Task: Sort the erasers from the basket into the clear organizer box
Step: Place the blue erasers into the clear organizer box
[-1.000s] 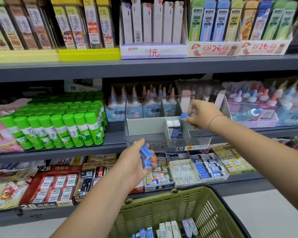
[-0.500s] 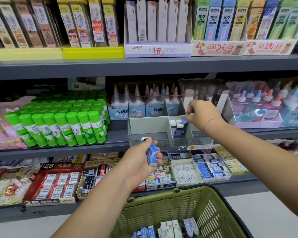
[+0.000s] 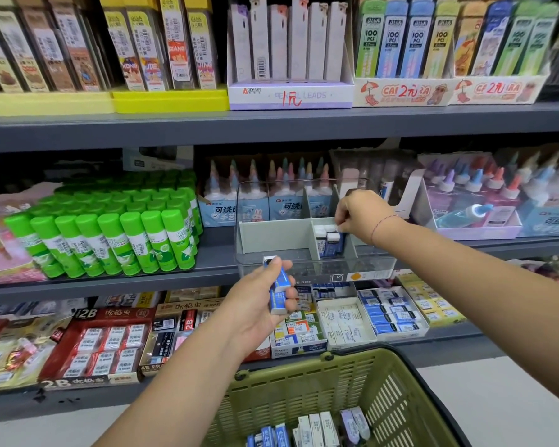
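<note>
The shelf is carrying the clear organizer box at its front edge. The green basket is hanging below it, nearer the person, with loose erasers lying in its bottom. Inside the box, grey dividers are marking off the middle compartment, where a small cluster of stood erasers is sitting upright, white ends up.

The right hand is reaching in over the box's rim and hanging directly above that compartment, wrist higher than fingertips. Its fingers are curling downward and pinching the top end of a blue eraser, which is standing upright against the right side of the cluster.

The left hand is waiting lower and to the left, just in front of the box's front wall and outside it. Its thumb is pressing two blue erasers against its curled fingers. Their long axes are running up and away, tilted toward the box. From this hand the compartment is lying up, beyond the front wall and to the right.

The right hand is much the nearer one to the compartment. It is probably about to let go and come down-left for the next eraser, which would need turning fully upright to fit beside the others.
</note>
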`<state>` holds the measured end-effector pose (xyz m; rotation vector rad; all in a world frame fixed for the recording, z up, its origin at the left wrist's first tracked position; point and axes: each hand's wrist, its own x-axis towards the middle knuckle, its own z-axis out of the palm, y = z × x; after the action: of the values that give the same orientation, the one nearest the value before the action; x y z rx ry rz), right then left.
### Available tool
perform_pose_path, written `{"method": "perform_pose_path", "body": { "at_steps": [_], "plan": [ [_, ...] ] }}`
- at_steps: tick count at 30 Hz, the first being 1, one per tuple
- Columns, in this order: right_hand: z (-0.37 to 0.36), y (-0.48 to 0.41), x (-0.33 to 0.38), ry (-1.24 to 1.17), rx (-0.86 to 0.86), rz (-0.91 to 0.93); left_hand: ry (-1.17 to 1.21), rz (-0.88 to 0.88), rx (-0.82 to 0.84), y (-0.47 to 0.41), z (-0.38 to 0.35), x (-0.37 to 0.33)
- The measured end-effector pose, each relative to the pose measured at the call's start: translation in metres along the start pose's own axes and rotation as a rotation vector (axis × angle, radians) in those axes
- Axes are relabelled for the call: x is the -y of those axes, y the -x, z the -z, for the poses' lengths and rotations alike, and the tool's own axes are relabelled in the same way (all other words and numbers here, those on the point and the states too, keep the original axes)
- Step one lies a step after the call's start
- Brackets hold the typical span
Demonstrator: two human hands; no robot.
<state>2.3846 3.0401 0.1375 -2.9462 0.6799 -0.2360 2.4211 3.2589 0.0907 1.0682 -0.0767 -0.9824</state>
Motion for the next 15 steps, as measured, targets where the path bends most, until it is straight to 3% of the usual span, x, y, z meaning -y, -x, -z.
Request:
{"method": "perform_pose_path", "body": {
  "at_steps": [10, 15],
  "plan": [
    [-0.01, 0.009, -0.015, -0.065, -0.138, 0.104, -0.003, 0.009, -0.009, -0.001, 0.001, 0.003],
    [-0.023, 0.005, -0.01, 0.057, -0.075, 0.143, 0.002, 0.019, -0.005, 0.0, 0.001, 0.004]
  ]
}}
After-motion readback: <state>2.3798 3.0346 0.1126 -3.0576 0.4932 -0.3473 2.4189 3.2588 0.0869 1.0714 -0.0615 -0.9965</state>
